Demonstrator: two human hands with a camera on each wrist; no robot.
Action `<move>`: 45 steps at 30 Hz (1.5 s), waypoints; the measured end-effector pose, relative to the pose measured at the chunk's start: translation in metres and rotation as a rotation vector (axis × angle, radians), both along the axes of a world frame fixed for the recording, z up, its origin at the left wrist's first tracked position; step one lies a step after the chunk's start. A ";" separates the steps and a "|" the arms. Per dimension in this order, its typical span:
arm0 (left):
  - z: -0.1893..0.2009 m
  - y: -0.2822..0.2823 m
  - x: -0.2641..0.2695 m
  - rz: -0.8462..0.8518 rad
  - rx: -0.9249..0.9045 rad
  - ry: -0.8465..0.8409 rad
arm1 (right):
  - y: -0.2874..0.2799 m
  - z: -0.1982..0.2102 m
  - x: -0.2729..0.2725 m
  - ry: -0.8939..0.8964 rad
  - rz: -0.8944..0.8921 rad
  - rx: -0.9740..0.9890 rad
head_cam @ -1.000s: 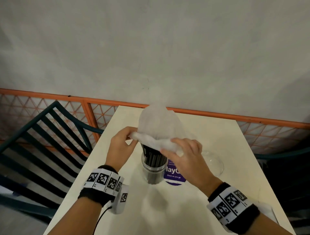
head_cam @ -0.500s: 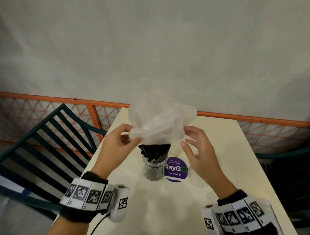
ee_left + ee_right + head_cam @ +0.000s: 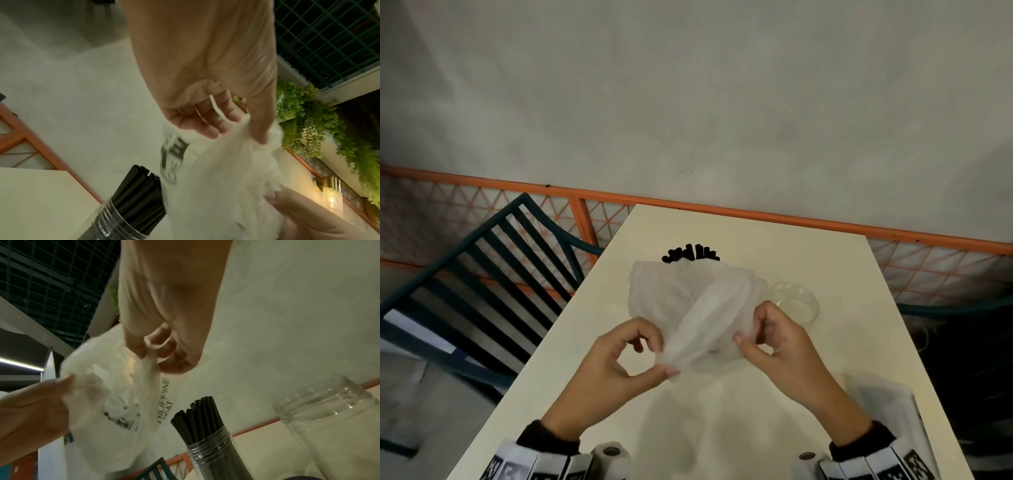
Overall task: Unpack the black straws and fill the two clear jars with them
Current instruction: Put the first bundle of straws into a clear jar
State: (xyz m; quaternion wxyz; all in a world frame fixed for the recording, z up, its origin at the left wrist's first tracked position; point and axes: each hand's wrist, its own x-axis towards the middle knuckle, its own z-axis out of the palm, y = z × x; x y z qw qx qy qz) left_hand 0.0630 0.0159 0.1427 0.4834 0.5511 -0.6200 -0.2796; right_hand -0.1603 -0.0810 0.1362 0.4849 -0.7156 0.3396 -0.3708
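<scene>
Both hands hold a thin white plastic bag (image 3: 688, 308) above the cream table (image 3: 774, 411). My left hand (image 3: 654, 359) pinches one edge of the bag (image 3: 236, 162) and my right hand (image 3: 748, 330) pinches the other edge of the bag (image 3: 107, 394). Behind the bag, black straws (image 3: 690, 253) stand upright in a clear jar (image 3: 213, 456), whose body the bag hides in the head view. A second clear jar (image 3: 796, 303) stands to the right with no straws in it. In the left wrist view the filled jar (image 3: 115, 222) and its straws (image 3: 141, 194) sit low, just left of the bag.
A dark slatted chair (image 3: 482, 274) stands at the table's left edge. An orange mesh railing (image 3: 756, 212) runs behind the table under a plain wall. White plastic (image 3: 887, 411) lies at the table's near right. Another dark chair (image 3: 962, 325) is on the right.
The bag has come off the straws and moved down and toward me. My right hand, open half a second ago, now pinches the bag. The straws stay in the jar.
</scene>
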 end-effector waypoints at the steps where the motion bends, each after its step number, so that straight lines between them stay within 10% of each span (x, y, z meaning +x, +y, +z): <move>1: -0.001 0.007 -0.001 0.062 -0.037 -0.037 | 0.003 -0.001 -0.003 0.008 -0.096 -0.074; 7: -0.021 0.035 -0.009 0.555 -0.011 -0.133 | 0.023 -0.026 -0.016 -0.003 -0.484 -0.094; 12: -0.050 0.053 -0.016 0.550 0.219 0.097 | 0.025 -0.037 -0.026 -0.139 -0.049 0.664; 15: -0.053 0.065 -0.019 0.389 0.335 0.376 | 0.026 -0.040 -0.039 -0.283 0.129 0.792; 20: -0.054 0.078 -0.009 0.036 0.405 0.602 | 0.029 -0.045 -0.043 -0.224 0.130 0.735; 25: -0.053 0.073 0.007 0.151 0.324 0.581 | 0.035 -0.049 -0.019 0.110 -0.060 0.544; 31: -0.075 0.058 0.028 0.468 0.151 -0.130 | 0.050 -0.064 0.023 0.476 -0.349 0.056; 37: -0.089 0.061 0.076 0.363 0.404 -0.145 | 0.050 -0.052 0.018 0.143 0.271 0.728; 41: -0.084 0.070 0.102 0.123 0.508 0.412 | 0.054 -0.056 0.030 0.228 0.321 0.747; 45: -0.083 0.068 0.117 -0.033 0.527 0.363 | 0.063 -0.072 0.059 0.359 0.293 0.620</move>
